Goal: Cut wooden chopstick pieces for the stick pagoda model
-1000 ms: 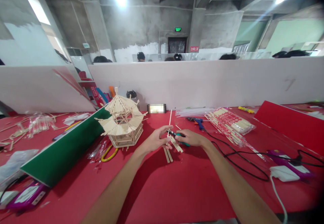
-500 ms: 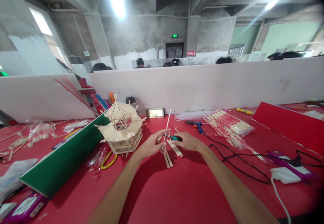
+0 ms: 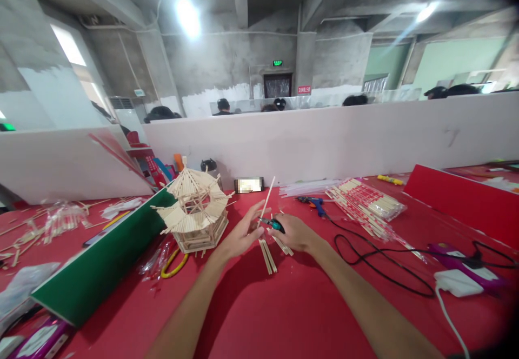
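My left hand is closed on a thin wooden stick, which slants up and to the right. In my right hand is a pair of cutting pliers with teal and black handles. The jaws point left and meet the stick near its lower part; whether they are closed on it, I cannot tell. Below my hands, more wooden sticks lie in small bunches on the red table. To the left stands a tiered pavilion model built of such sticks.
A blue hot glue gun with a looping black cable lies to the right, beside packs of wrapped chopsticks. A phone leans at the back. Green and red boards flank the area. A white charger sits at right.
The pliers have shifted left and slightly down against the stick. The stick leans further to the right, its lower part moved left. The view has tilted slightly upward.
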`<state>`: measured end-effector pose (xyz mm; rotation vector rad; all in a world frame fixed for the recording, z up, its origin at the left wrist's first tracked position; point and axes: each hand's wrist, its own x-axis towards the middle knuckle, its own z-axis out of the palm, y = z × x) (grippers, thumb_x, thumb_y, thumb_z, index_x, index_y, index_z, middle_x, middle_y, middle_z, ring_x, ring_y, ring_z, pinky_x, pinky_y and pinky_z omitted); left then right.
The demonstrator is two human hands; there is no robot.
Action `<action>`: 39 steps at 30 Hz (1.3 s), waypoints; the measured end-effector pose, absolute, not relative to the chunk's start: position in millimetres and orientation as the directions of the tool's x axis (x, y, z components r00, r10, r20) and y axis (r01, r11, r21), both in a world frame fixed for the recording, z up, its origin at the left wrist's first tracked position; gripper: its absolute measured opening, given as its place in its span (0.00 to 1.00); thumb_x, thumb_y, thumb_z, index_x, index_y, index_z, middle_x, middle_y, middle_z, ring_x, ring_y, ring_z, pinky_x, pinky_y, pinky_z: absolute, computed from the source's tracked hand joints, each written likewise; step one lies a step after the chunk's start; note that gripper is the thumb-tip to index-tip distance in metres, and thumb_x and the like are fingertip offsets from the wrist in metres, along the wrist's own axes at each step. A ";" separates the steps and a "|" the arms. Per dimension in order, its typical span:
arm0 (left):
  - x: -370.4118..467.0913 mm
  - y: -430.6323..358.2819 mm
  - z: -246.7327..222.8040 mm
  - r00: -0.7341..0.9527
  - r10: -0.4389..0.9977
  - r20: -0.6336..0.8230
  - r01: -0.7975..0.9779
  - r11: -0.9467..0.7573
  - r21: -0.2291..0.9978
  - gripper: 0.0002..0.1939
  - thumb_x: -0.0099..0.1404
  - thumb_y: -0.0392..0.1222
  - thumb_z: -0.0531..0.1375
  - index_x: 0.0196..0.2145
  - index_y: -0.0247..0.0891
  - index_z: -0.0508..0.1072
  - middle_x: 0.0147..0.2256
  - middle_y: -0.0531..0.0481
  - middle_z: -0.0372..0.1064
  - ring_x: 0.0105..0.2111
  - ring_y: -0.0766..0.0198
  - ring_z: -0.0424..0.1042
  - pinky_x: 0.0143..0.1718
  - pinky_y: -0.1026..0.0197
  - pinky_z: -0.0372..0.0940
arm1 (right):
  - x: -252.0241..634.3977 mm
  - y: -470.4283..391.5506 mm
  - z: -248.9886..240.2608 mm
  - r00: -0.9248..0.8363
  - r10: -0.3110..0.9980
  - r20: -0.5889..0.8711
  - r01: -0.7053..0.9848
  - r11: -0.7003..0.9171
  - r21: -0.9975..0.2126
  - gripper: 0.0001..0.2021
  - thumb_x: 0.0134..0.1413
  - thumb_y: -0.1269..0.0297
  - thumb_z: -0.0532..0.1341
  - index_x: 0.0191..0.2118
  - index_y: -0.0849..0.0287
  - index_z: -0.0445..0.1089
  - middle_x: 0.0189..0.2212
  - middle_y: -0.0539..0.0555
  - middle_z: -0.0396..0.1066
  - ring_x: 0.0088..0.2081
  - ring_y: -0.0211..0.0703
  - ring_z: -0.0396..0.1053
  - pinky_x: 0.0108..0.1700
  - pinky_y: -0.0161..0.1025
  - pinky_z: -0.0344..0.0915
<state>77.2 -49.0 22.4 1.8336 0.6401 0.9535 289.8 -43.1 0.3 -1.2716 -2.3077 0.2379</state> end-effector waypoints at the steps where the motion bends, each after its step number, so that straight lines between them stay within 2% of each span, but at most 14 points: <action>1: 81.5 -48.3 19.1 0.520 0.777 0.354 0.003 -0.416 0.909 0.32 0.66 0.50 0.57 0.65 0.45 0.53 0.56 0.39 0.63 0.33 0.66 0.70 0.36 0.62 0.67 | 287.4 -42.9 -0.9 -0.444 0.826 0.348 0.761 0.552 -0.341 0.19 0.61 0.48 0.55 0.42 0.62 0.68 0.37 0.59 0.72 0.37 0.48 0.68 0.38 0.39 0.58; 3: 90.3 -46.5 12.9 0.382 0.835 0.395 0.025 -0.437 0.899 0.25 0.69 0.53 0.52 0.61 0.42 0.60 0.48 0.43 0.68 0.28 0.67 0.67 0.30 0.64 0.64 | 281.7 -42.6 -4.0 -0.456 0.807 0.376 0.778 0.566 -0.271 0.20 0.61 0.49 0.55 0.46 0.63 0.67 0.40 0.62 0.72 0.42 0.51 0.69 0.43 0.41 0.60; 5: 97.4 -45.2 9.2 0.272 0.858 0.436 0.091 -0.474 0.876 0.20 0.70 0.53 0.49 0.49 0.38 0.69 0.40 0.46 0.69 0.30 0.65 0.67 0.32 0.63 0.63 | 275.7 -42.4 -7.6 -0.464 0.788 0.404 0.785 0.577 -0.224 0.22 0.61 0.50 0.55 0.49 0.65 0.67 0.43 0.64 0.71 0.46 0.53 0.68 0.48 0.44 0.60; 7: 101.1 -45.3 8.7 0.209 0.850 0.484 0.160 -0.518 0.841 0.19 0.71 0.52 0.47 0.37 0.37 0.70 0.33 0.48 0.67 0.32 0.64 0.66 0.36 0.62 0.63 | 271.0 -42.2 -11.1 -0.454 0.782 0.427 0.792 0.574 -0.209 0.23 0.61 0.50 0.55 0.50 0.66 0.66 0.45 0.65 0.71 0.48 0.55 0.67 0.51 0.46 0.60; 9: 102.0 -46.5 10.4 0.177 0.828 0.531 0.230 -0.560 0.796 0.19 0.72 0.51 0.46 0.31 0.38 0.67 0.29 0.51 0.64 0.32 0.64 0.65 0.37 0.62 0.61 | 268.1 -42.0 -13.9 -0.439 0.781 0.445 0.791 0.570 -0.220 0.24 0.61 0.49 0.56 0.51 0.66 0.66 0.47 0.66 0.70 0.50 0.55 0.67 0.52 0.47 0.60; 18: 100.3 -44.4 11.0 0.142 0.778 0.612 0.406 -0.609 0.681 0.15 0.73 0.44 0.45 0.30 0.39 0.64 0.31 0.51 0.61 0.33 0.63 0.62 0.39 0.60 0.58 | 262.0 -42.3 -11.4 -0.390 0.821 0.417 0.803 0.525 -0.283 0.24 0.61 0.48 0.55 0.51 0.66 0.67 0.46 0.66 0.72 0.49 0.54 0.69 0.51 0.45 0.61; 25: 103.0 -40.6 7.9 0.132 0.800 0.585 0.447 -0.575 0.685 0.16 0.73 0.45 0.45 0.29 0.40 0.63 0.30 0.51 0.60 0.34 0.62 0.62 0.38 0.59 0.58 | 260.1 -42.8 -5.9 -0.372 0.857 0.356 0.833 0.478 -0.281 0.20 0.61 0.49 0.54 0.44 0.63 0.69 0.40 0.62 0.74 0.41 0.51 0.72 0.43 0.40 0.61; 39: 108.2 -42.9 9.0 0.094 0.805 0.585 0.466 -0.555 0.689 0.17 0.72 0.46 0.45 0.28 0.40 0.62 0.30 0.51 0.61 0.34 0.61 0.63 0.38 0.59 0.58 | 260.9 -42.3 -6.7 -0.352 0.878 0.325 0.857 0.442 -0.265 0.20 0.62 0.47 0.52 0.42 0.60 0.69 0.39 0.59 0.75 0.39 0.48 0.72 0.38 0.37 0.57</action>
